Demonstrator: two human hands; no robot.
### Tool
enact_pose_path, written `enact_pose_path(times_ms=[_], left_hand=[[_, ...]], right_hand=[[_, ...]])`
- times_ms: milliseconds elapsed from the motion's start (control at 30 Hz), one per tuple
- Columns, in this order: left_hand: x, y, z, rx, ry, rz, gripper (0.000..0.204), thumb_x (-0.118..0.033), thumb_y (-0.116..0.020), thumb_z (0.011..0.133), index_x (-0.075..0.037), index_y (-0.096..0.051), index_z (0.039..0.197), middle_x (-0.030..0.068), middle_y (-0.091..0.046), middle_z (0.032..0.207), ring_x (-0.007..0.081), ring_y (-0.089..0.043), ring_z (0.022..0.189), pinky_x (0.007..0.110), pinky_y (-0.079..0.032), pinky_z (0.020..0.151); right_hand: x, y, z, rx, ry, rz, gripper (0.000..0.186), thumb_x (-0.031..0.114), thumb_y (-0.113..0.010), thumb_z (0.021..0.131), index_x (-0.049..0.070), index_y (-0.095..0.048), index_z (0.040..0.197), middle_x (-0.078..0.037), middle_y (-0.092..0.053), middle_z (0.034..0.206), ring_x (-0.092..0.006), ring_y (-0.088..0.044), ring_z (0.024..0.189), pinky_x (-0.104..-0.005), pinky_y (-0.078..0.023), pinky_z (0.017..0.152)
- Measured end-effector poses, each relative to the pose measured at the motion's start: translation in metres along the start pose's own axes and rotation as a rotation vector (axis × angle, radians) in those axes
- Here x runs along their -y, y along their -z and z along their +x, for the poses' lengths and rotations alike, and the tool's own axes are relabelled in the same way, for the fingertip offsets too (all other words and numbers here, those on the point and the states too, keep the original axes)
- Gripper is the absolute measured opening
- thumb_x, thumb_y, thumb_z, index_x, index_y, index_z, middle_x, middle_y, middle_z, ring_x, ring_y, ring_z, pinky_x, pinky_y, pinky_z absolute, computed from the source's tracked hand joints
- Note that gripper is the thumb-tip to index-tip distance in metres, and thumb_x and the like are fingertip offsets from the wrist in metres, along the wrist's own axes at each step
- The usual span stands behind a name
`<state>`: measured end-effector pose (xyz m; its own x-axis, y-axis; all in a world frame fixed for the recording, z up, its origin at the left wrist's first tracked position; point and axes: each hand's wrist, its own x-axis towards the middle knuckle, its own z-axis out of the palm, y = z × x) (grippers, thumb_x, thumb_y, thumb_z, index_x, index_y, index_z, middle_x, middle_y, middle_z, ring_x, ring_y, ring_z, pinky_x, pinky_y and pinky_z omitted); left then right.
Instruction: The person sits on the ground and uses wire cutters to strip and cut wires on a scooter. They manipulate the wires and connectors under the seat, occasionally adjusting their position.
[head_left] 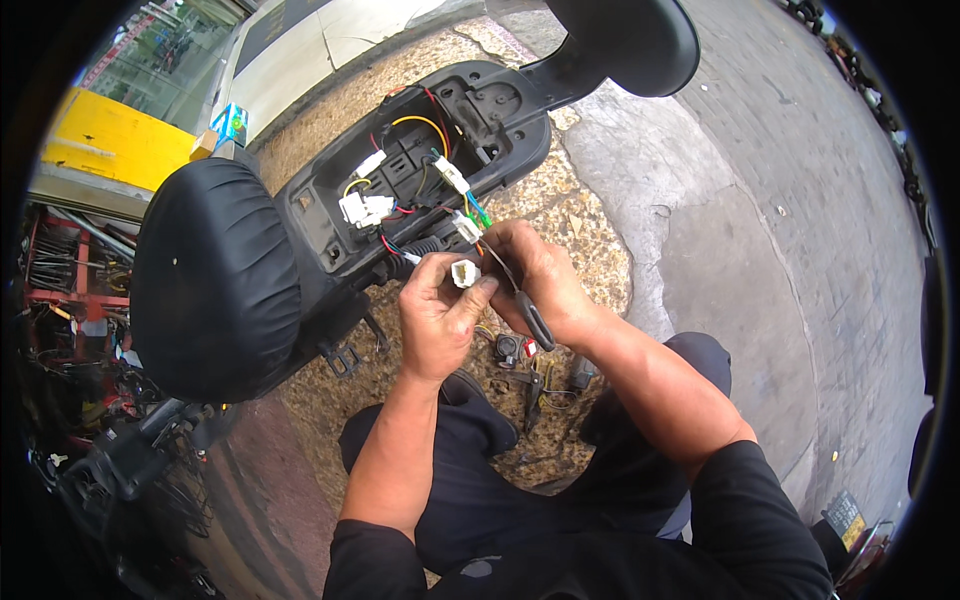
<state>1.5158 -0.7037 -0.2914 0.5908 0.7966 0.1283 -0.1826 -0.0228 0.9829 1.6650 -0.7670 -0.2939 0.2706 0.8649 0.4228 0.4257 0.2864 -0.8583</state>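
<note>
Between the thumb and fingers of my left hand (440, 315) is a white plastic wire connector (465, 273), its open end facing up. My right hand (540, 280) is closed on a slim metal tool with a black handle (535, 320); its tip is hard to make out. Close to the right fingers, another white connector (466, 228) hangs on wires, with a green connector (485, 219) beside it. Behind both hands lies the open compartment of a black scooter body (330, 240). White plugs (365, 209) and coloured wires sit inside it.
A black padded seat (215, 280) stands to the left. On the ground between my feet are pliers (533, 398), a round black part (507, 350) and loose wires. A red rack of tools (85, 300) is at the far left, near a yellow panel (115, 140).
</note>
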Motion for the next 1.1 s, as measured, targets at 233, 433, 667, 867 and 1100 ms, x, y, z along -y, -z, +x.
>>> enact_pose_path(times_ms=[233,433,667,867,1100], left_hand=[[-0.02,0.003,0.001,-0.193,0.038,-0.111,0.014,-0.005,-0.073,0.09,-0.002,-0.061,0.098,0.0003,-0.063,0.087,0.0042,-0.054,0.067,0.02,-0.044,0.057],[-0.026,0.011,0.002,-0.139,-0.13,0.001,0.016,-0.001,-0.07,0.091,-0.002,-0.059,0.102,-0.0005,-0.062,0.088,0.0031,-0.053,0.072,0.018,-0.044,0.061],[-0.02,0.013,0.001,-0.011,-0.079,0.063,0.03,0.002,-0.072,0.089,0.001,-0.061,0.117,-0.0013,-0.063,0.092,0.0038,-0.056,0.079,0.02,-0.047,0.069],[-0.016,0.012,-0.001,0.042,-0.015,0.115,0.024,0.005,-0.071,0.087,0.003,-0.063,0.11,0.0025,-0.067,0.09,0.0044,-0.06,0.078,0.021,-0.05,0.067],[-0.003,0.008,0.0,0.022,-0.068,0.349,0.019,-0.002,-0.076,0.085,-0.005,-0.061,0.095,-0.0032,-0.065,0.077,0.0001,-0.053,0.062,0.021,-0.042,0.052]], right_hand=[[-0.006,0.008,-0.003,0.141,-0.076,-0.162,0.041,0.003,-0.069,0.076,0.002,-0.052,0.113,-0.016,-0.066,0.087,-0.0376,-0.067,0.078,-0.0413,-0.054,0.069],[-0.01,0.014,0.0,0.011,-0.26,0.29,0.034,-0.006,-0.057,0.085,0.001,-0.046,0.116,-0.006,-0.063,0.09,-0.0103,-0.059,0.074,-0.0262,-0.049,0.066],[-0.004,0.013,0.003,0.025,-0.363,0.311,0.033,-0.003,-0.063,0.085,-0.001,-0.048,0.114,-0.01,-0.065,0.091,-0.0137,-0.063,0.083,-0.0294,-0.052,0.073],[0.0,0.017,0.004,-0.07,-0.298,0.275,0.035,0.003,-0.064,0.087,-0.003,-0.048,0.118,-0.011,-0.067,0.092,-0.0153,-0.065,0.083,-0.0301,-0.052,0.073],[0.028,0.044,-0.001,0.15,-0.257,0.444,0.031,0.03,-0.053,0.096,0.002,-0.05,0.109,-0.01,-0.062,0.087,-0.014,-0.059,0.068,-0.0276,-0.048,0.062]])
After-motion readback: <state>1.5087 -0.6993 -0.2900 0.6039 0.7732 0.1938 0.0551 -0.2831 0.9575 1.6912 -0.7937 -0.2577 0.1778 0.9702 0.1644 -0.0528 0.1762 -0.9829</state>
